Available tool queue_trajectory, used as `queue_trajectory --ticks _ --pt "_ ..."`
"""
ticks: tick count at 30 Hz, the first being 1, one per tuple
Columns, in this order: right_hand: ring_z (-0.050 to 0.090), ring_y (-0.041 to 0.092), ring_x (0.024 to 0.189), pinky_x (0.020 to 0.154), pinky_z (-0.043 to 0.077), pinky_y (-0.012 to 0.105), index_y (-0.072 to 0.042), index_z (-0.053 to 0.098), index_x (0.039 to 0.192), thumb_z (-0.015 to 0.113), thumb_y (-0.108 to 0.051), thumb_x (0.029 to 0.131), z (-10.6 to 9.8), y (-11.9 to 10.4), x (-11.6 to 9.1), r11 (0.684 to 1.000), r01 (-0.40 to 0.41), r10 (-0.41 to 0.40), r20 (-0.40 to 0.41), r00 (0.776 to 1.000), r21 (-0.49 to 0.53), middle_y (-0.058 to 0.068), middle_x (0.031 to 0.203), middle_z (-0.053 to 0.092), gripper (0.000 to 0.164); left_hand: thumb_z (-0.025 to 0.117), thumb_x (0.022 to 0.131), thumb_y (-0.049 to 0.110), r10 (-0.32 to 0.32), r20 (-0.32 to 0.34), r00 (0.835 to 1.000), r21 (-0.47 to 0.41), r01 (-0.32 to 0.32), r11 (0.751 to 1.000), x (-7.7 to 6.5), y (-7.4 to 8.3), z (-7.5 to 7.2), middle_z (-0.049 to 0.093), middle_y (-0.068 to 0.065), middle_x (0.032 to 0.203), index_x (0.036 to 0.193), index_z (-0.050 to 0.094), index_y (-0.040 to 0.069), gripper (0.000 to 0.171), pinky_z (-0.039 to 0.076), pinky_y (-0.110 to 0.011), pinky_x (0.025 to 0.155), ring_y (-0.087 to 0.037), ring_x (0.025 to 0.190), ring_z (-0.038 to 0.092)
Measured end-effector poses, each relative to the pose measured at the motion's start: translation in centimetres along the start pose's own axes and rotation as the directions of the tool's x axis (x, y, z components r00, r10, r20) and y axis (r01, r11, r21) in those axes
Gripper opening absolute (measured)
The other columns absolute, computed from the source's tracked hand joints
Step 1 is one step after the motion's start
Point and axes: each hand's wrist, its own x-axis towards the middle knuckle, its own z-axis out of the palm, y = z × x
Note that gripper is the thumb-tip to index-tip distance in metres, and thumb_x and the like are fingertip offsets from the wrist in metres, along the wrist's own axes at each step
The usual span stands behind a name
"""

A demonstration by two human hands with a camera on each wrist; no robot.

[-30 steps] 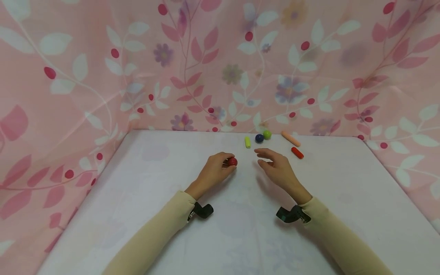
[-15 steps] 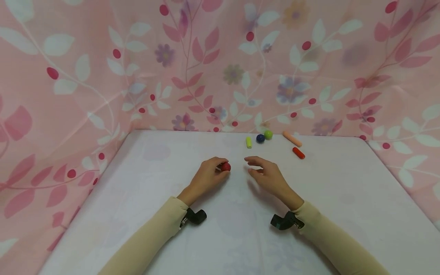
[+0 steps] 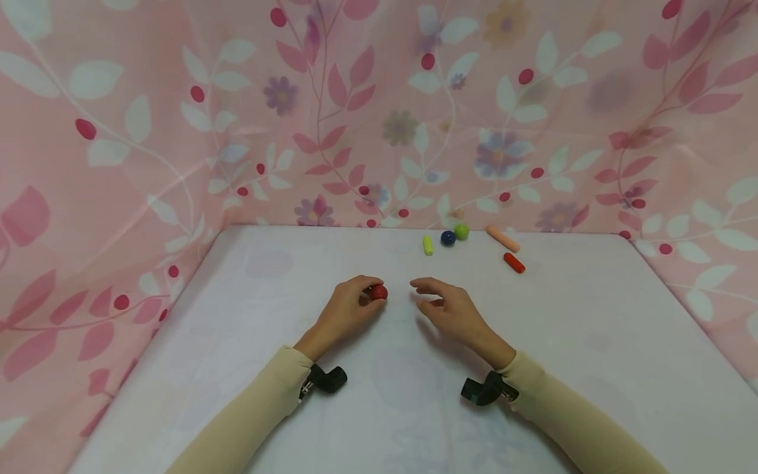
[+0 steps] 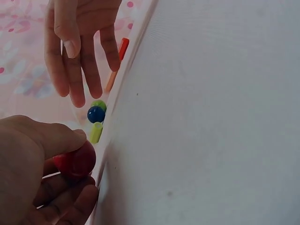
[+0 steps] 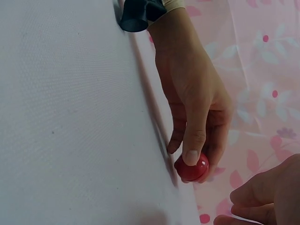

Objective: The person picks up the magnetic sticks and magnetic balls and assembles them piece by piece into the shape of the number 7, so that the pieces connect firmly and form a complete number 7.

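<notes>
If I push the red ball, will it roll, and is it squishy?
The red ball would probably roll on the table, since it looks round. It seems stiff, because it shows no dent under the fingers of the left hand. Its shiny spots hint it could be slippery.

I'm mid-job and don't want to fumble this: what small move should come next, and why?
I'd probably ease the right grip a little closer to the red ball: the left grip pinches the ball, while the right one is empty and faces it across a small gap, apparently well placed to help.
</notes>
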Motion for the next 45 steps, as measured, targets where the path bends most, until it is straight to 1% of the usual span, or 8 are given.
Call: queue_trajectory --ticks 8,12,16,24,27,34,40,45 --pt "0.064 0.031 0.121 0.093 0.056 0.046 0.000 0.064 0.136 0.067 -0.005 0.098 0.3 0.3 -0.2 0.999 0.031 -0.031 0.002 1.000 -0.031 0.013 0.134 0.067 0.039 0.080 0.091 0.009 -0.038 0.010 0.999 -0.024 0.038 0.999 0.0 -0.1 0.2 0.070 -0.004 0.108 0.121 0.072 0.003 0.031 0.055 -0.037 0.084 -0.019 0.091 0.064" --pt "0.064 0.033 0.121 0.093 0.056 0.046 0.002 0.063 0.136 0.068 -0.003 0.098 0.5 0.7 -0.2 0.998 0.053 -0.053 0.007 0.999 -0.028 0.015 0.134 0.067 0.039 0.081 0.090 0.009 -0.054 0.018 0.998 -0.040 0.055 0.998 -0.1 0.0 0.1 0.070 -0.005 0.109 0.121 0.072 0.003 0.032 0.055 -0.038 0.086 -0.020 0.093 0.065" --pt "0.064 0.033 0.120 0.093 0.056 0.045 0.002 0.063 0.136 0.069 -0.002 0.097 0.7 0.8 -0.2 0.999 0.048 -0.048 0.002 0.999 -0.020 0.015 0.134 0.066 0.040 0.081 0.091 0.009 -0.053 0.017 0.998 -0.048 0.054 0.997 -0.3 -0.1 0.0 0.070 -0.005 0.110 0.122 0.072 0.004 0.033 0.055 -0.039 0.087 -0.021 0.094 0.065" --pt "0.063 0.032 0.122 0.095 0.055 0.045 0.002 0.060 0.138 0.067 -0.003 0.097 1.4 1.2 -0.6 0.998 0.061 -0.060 0.034 0.998 -0.028 0.016 0.133 0.066 0.042 0.081 0.090 0.010 -0.090 0.016 0.996 -0.034 0.091 0.995 -1.3 -0.4 0.1 0.070 -0.004 0.114 0.125 0.071 0.005 0.036 0.054 -0.038 0.087 -0.019 0.095 0.063" --pt "0.064 0.031 0.120 0.095 0.055 0.045 0.001 0.059 0.138 0.068 -0.002 0.097 1.4 1.3 -0.6 0.997 0.072 -0.071 0.022 0.997 -0.036 0.016 0.133 0.066 0.043 0.080 0.091 0.011 -0.079 0.017 0.997 -0.048 0.079 0.996 -1.2 -0.4 0.2 0.069 -0.003 0.115 0.127 0.070 0.007 0.037 0.054 -0.037 0.087 -0.018 0.096 0.062" --pt "0.064 0.031 0.121 0.095 0.054 0.048 0.004 0.057 0.140 0.070 0.000 0.095 0.9 1.5 -0.5 0.996 0.078 -0.079 -0.010 0.997 -0.040 0.016 0.132 0.067 0.047 0.078 0.093 0.009 0.005 0.021 1.000 -0.057 -0.003 0.998 -0.4 -0.6 0.4 0.070 0.000 0.115 0.128 0.073 0.012 0.035 0.055 -0.036 0.088 -0.016 0.098 0.064" --pt "0.062 0.030 0.124 0.097 0.053 0.049 0.004 0.054 0.142 0.070 0.000 0.096 1.1 1.6 -0.2 0.997 0.071 -0.071 0.006 0.997 -0.006 0.017 0.134 0.066 0.049 0.079 0.092 0.008 -0.021 0.033 0.999 -0.054 0.022 0.998 -0.5 -0.6 0.1 0.070 0.000 0.115 0.127 0.074 0.012 0.035 0.055 -0.037 0.087 -0.017 0.097 0.065" --pt "0.062 0.031 0.125 0.098 0.052 0.049 0.003 0.053 0.143 0.069 -0.001 0.096 1.3 1.4 -0.2 0.999 0.053 -0.052 0.012 0.999 -0.014 0.017 0.135 0.066 0.050 0.078 0.092 0.007 -0.013 0.035 0.999 -0.060 0.015 0.998 -0.5 -0.9 0.0 0.070 -0.001 0.116 0.128 0.073 0.010 0.036 0.056 -0.037 0.087 -0.016 0.097 0.066"
